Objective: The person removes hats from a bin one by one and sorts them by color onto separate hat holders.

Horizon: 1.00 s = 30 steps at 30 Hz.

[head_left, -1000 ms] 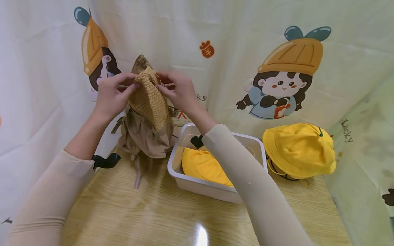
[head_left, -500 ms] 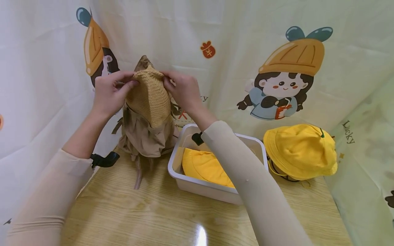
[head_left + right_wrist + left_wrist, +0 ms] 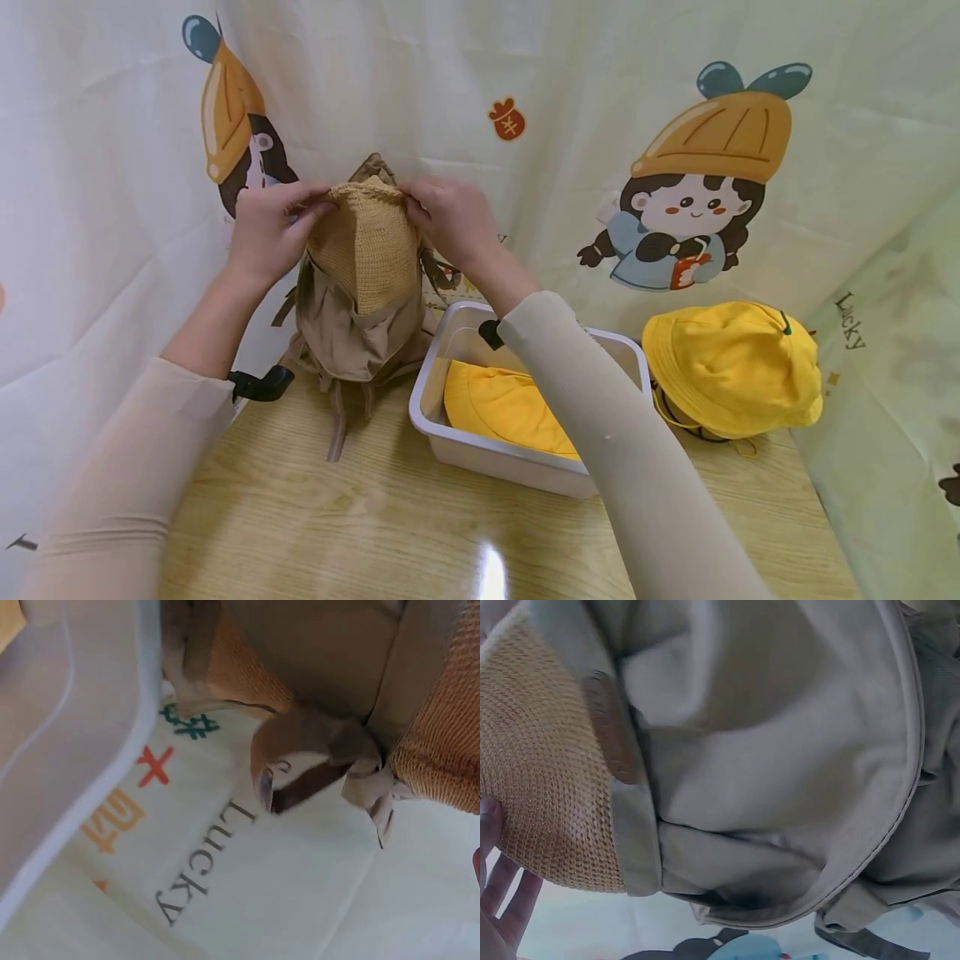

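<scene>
A khaki cloth sun hat (image 3: 352, 346) stands upright at the back left, its straps hanging onto the table. Both hands hold the edge of its tan woven brim (image 3: 382, 258), spread between them. At the brim's left corner my left hand (image 3: 266, 233) pinches the edge; in the left wrist view a thumb and fingers (image 3: 514, 907) lie on either side of it. My right hand (image 3: 456, 225) pinches the right corner. A brown label (image 3: 611, 727) shows on the cloth band. Beside it in the right wrist view is a knotted tie (image 3: 364, 772). The hat's inside is hidden.
Right of the sun hat a white plastic bin (image 3: 487, 462) holds a yellow hat (image 3: 498, 408), partly covered by my right sleeve. Another yellow hat (image 3: 727, 367) stands at the right on a dark support. A printed curtain (image 3: 570, 100) hangs behind the wooden table (image 3: 360, 525).
My hands have moved apart, the right one rightward, and the brim between them has gone from folded narrow to spread wide. The hat's peak has sunk slightly.
</scene>
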### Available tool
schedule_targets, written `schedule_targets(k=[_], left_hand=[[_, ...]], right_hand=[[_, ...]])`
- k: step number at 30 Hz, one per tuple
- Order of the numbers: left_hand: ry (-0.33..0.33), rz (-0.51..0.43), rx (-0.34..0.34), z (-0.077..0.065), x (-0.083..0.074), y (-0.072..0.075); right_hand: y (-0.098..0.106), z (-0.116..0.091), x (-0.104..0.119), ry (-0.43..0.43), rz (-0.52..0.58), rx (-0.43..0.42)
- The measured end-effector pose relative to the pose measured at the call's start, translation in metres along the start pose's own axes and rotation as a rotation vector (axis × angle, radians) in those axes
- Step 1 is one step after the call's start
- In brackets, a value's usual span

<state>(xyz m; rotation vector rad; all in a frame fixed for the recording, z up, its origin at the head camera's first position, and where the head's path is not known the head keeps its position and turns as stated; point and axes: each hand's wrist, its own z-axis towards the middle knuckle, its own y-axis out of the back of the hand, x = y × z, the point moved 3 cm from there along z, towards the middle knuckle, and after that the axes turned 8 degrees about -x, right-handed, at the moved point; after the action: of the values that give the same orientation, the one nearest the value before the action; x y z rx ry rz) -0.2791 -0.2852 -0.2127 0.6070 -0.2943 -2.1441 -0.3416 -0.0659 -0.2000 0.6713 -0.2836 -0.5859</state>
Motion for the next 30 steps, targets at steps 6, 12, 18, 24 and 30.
schedule_targets(k=[6, 12, 18, 24, 30], left_hand=[[-0.032, 0.040, 0.030, -0.009, 0.009, -0.005], [-0.006, 0.064, 0.077, -0.019, 0.020, -0.011], [-0.015, 0.065, 0.085, -0.023, 0.026, -0.016], [0.007, 0.030, 0.057, -0.034, 0.019, -0.028], [-0.152, 0.046, 0.106, -0.046, 0.005, -0.044]], right_hand=[[-0.014, -0.006, -0.001, -0.023, -0.008, 0.045], [-0.030, -0.014, -0.003, -0.046, -0.008, 0.120], [-0.038, -0.020, -0.005, -0.067, -0.001, 0.108], [-0.045, -0.024, -0.005, -0.120, 0.061, 0.100], [-0.049, -0.035, 0.001, -0.195, 0.306, 0.081]])
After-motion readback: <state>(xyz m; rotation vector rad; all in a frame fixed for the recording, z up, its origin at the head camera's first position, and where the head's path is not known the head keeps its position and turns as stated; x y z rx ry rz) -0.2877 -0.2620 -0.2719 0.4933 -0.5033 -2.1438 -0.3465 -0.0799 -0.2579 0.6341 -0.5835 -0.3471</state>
